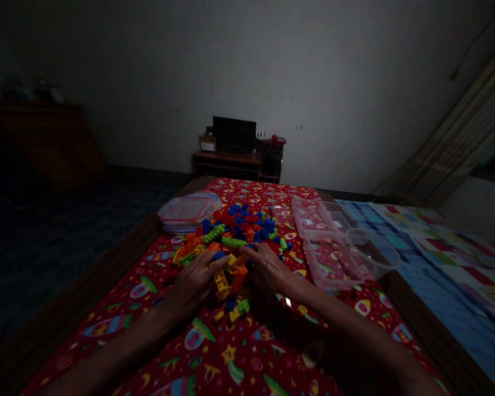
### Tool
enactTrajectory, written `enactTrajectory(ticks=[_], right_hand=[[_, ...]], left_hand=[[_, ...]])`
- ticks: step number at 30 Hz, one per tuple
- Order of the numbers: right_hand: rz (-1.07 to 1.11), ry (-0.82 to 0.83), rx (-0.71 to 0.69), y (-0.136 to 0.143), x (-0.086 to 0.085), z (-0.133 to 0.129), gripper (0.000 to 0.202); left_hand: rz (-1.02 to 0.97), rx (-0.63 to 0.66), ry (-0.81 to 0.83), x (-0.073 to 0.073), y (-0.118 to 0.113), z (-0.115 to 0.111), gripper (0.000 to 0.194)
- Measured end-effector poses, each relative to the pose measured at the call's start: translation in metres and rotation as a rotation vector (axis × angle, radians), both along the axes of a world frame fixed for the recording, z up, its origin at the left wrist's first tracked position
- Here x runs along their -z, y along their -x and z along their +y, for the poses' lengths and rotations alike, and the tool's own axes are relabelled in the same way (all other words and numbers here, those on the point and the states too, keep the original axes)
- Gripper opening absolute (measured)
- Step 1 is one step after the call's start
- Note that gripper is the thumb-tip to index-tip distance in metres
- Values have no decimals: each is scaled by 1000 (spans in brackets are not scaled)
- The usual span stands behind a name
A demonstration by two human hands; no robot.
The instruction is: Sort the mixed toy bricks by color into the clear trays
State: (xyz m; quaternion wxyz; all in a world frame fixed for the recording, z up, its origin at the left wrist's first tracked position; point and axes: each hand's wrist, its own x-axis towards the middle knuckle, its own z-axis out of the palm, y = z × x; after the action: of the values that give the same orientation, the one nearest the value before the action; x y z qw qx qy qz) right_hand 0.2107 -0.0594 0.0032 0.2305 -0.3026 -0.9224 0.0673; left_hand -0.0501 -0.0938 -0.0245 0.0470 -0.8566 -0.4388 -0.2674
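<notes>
Red printed cloth point(247, 355) lies nearest me, and my bare forearms point(340, 314) stretch across it towards a loose pile of plastic bricks point(241, 220) further up the table. My left hand point(194, 278) rests at the near left of the pile, palm down, its fingers half bent and a little apart beside a yellow brick point(220, 281). My right hand point(268, 264) comes in from the other side, fingers bent down near a long green brick point(234, 242). I cannot tell whether either hand has hold of a piece. An orange brick point(240, 278) lies between my hands, and a small green piece point(243, 306) sits just in front of the pile.

I judge the step in hand to be working through the bricks by touch. Taking out one piece would call for a fingertip pinch, leaving its neighbours undisturbed.

Stacked lids point(187, 212) stand left of the pile; on the right are a pink-edged clear container point(341, 285) and a round tub point(381, 269).
</notes>
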Motion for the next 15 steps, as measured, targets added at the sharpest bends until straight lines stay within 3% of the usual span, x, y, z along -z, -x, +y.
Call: enactTrajectory(ticks=[9, 12, 15], right_hand=[[123, 299, 118, 14, -72, 81, 42], [140, 419, 104, 15, -89, 112, 38], [142, 406, 214, 21, -96, 145, 33]], left_hand=[[-173, 23, 23, -64, -17, 91, 48], [-132, -34, 33, -69, -19, 113, 55], [-99, -59, 56, -64, -17, 122, 57]])
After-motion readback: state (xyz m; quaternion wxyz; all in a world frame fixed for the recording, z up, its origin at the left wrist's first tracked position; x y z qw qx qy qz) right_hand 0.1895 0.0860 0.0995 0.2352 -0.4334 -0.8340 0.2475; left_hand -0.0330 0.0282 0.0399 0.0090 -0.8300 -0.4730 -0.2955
